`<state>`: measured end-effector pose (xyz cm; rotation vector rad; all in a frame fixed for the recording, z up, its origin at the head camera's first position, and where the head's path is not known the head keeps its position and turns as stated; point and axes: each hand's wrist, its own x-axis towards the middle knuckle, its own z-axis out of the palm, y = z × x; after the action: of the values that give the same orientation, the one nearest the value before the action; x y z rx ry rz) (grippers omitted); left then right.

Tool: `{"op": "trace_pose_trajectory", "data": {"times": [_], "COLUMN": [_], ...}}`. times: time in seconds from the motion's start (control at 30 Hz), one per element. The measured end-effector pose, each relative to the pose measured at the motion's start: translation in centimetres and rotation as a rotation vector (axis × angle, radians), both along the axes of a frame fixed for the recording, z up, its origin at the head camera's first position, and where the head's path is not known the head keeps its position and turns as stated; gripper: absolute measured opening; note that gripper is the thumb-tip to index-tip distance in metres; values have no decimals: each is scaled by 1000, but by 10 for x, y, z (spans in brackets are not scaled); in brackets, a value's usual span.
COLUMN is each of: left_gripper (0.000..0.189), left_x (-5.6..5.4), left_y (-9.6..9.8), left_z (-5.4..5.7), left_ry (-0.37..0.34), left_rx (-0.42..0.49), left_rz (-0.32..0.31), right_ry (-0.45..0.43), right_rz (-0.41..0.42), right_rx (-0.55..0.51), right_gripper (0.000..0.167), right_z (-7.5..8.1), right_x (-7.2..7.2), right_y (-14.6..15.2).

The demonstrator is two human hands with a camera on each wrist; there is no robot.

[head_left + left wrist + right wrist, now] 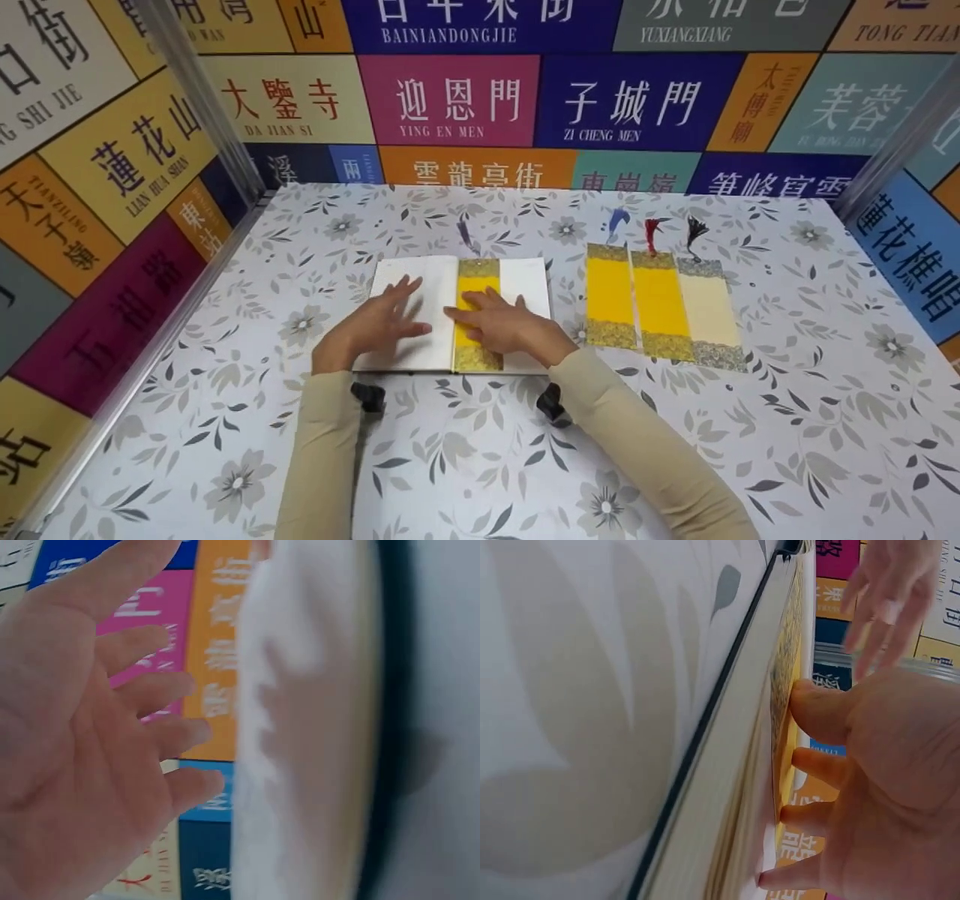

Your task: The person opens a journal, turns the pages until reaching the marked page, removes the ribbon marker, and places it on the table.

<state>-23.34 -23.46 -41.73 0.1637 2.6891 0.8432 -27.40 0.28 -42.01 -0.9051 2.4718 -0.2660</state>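
Observation:
An open book [525, 281] with blank white pages lies on the table. Along its inner right page, beside the fold, sits a yellow bookmark [478, 358] with patterned gold ends and a purple tassel [469, 238] reaching past the top edge. My right hand [504, 322] rests with spread fingers on the bookmark; in the right wrist view its fingertips [804, 757] touch the yellow surface. Over the left page hovers my left hand [379, 319], fingers spread and holding nothing. The left wrist view shows its palm [112, 742] beside the page edge.
To the right of the book lie two more yellow bookmarks [609, 292] [660, 304] with blue and red tassels, then a cream bookmark [709, 307] with a black tassel. A flower-patterned cloth [465, 465] covers the table. Panels with lettering [450, 101] stand behind.

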Motion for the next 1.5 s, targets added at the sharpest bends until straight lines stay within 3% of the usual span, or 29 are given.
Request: {"op": "trace_pose_trajectory", "data": {"times": [0.17,0.5,0.7,0.83,0.93,1.07,1.23,1.37,1.5], "left_gripper": [90,92,91,90,90,90,91,92,92], "left_x": [-2,-4,-6,-7,-7,-6,-5,-4,-4], "left_y": [6,8,12,13,14,13,13,14,14], "left_z": [-15,-15,-12,-11,-11,-11,-11,-11,-11], "left_ry": [-80,-105,-106,-117,-130,-124,-121,-143,-142], "left_rx": [-109,-168,-197,-203,-203,-183,-171,-171,-173], "left_rz": [-81,-114,-147,-139,-130,-128,-124,-115,-118], "right_ry": [-1,13,45,16,-25,-11,-6,10,49], "right_rz": [15,-6,-54,-99,-168,-363,-586,-645,-672], "right_rx": [17,-40,-244,-407,-482,-532,-435,-309,-271], "right_gripper": [55,56,69,84,90,82,81,96,108], "right_z": [1,0,-8,-10,-9,-4,-1,-4,-6], "right_x": [1,2,0,-2,-3,-3,2,7,11], "right_y": [2,3,8,13,17,18,16,12,7]}}
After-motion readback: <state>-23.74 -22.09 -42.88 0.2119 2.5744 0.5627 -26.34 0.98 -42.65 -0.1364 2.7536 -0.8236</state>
